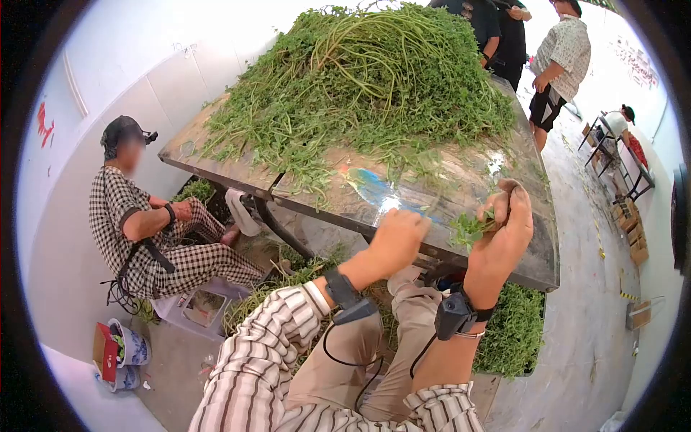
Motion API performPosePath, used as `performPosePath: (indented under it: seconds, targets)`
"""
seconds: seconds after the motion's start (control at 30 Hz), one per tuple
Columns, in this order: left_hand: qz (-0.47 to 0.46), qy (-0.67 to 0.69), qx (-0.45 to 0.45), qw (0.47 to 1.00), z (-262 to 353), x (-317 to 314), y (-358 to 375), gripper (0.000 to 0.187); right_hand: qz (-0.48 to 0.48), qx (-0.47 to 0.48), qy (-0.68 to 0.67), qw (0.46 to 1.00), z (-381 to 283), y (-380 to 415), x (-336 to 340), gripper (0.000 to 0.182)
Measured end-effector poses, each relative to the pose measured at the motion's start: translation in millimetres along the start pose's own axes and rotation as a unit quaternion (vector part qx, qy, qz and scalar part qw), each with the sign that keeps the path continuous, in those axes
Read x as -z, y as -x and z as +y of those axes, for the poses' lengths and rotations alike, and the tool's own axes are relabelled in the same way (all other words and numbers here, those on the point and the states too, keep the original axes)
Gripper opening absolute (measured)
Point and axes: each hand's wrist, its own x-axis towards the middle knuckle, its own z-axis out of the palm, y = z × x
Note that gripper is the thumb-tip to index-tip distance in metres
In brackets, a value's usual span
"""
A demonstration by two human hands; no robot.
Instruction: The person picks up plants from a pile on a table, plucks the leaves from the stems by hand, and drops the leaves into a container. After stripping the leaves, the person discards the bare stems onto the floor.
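My right hand (502,234) is raised over the table's front edge, fingers curled around a small sprig of leafy greens (469,229). To its left, my left hand (399,239) is closed at the same edge, knuckles up; whatever its fingers may grip is hidden. A big heap of leafy green stems (360,79) covers most of the dark worn table (497,173), with loose bits trailing toward me. Each of my wrists wears a strap with a small black device.
At left, a person in checked clothes (133,216) sits beside the table near a patterned bucket (132,345). More greens (512,331) lie below the table's right side. Several people stand or sit behind, with cardboard boxes (633,234) along the right wall.
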Motion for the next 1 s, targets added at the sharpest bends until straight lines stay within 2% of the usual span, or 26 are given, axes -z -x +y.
performPosePath:
  seconds: [0.07,0.23,0.33,0.4,0.43,0.53,0.73,0.8,0.83,0.97,1.0]
  targets:
    - [-0.068,-0.071,0.054,0.994,-20,15,2,0.030,0.006,-0.008,0.001,1.000,0,0,-3,0.023]
    - [-0.040,-0.137,0.098,0.985,-92,44,24,0.030,0.004,-0.017,-0.001,1.000,4,-3,-3,0.023]
    - [0.000,-0.162,0.124,0.979,-121,65,27,0.022,0.012,-0.029,0.008,0.999,7,-4,-6,0.022]
    - [-0.066,-0.089,0.191,0.975,-129,82,23,0.027,0.020,-0.039,0.015,0.999,9,-6,-10,0.021]
    - [-0.069,-0.031,0.231,0.970,-126,94,15,0.033,0.009,-0.040,0.019,0.999,10,-6,-10,0.021]
    - [-0.019,-0.003,0.266,0.964,-142,112,1,0.033,-0.005,-0.040,0.024,0.999,14,-8,-10,0.021]
    - [0.018,-0.081,0.276,0.958,-227,94,14,0.035,-0.010,-0.042,0.033,0.999,20,-11,-10,0.022]
    - [0.016,-0.115,0.290,0.950,-239,92,16,0.039,-0.012,-0.044,0.030,0.998,22,-11,-10,0.022]
    - [0.052,-0.132,0.257,0.956,-244,88,18,0.032,-0.016,-0.047,0.020,0.999,24,-11,-10,0.022]
    - [0.017,-0.105,0.258,0.960,-238,105,8,0.022,-0.033,-0.050,0.017,0.998,29,-11,-9,0.023]
    - [0.044,-0.092,0.277,0.956,-232,108,6,0.019,-0.032,-0.049,0.016,0.998,30,-10,-9,0.023]
